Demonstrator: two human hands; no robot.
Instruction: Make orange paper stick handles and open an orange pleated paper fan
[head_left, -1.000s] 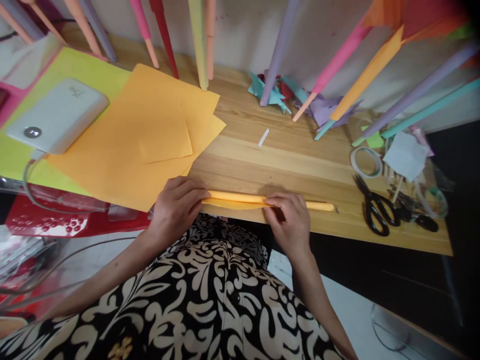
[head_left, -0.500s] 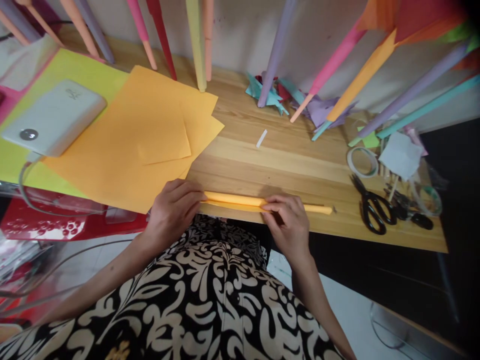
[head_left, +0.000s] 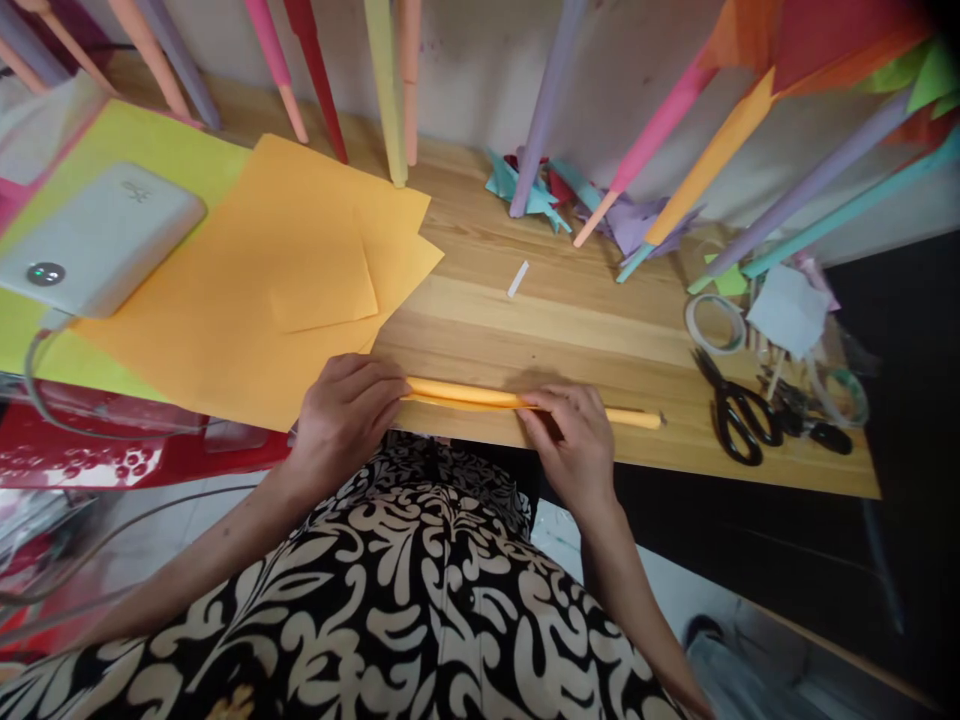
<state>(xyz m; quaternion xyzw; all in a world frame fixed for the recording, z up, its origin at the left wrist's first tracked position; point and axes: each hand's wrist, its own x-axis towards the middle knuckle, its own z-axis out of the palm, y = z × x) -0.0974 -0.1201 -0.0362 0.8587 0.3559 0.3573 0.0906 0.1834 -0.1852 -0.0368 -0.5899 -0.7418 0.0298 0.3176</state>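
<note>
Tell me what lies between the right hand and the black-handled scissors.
In the head view, the end of the orange paper roll juts from the right hand towards the black-handled scissors; beyond its tip, wooden tabletop shows.

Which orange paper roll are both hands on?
The front roll, lying along the table's near edge, with the left hand and right hand on it; the back roll slants upward near the wall.

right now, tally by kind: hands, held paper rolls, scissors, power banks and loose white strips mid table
left hand and right hand: 2
held orange paper roll: 1
scissors: 1
power bank: 1
white strip: 1
total: 6
</note>
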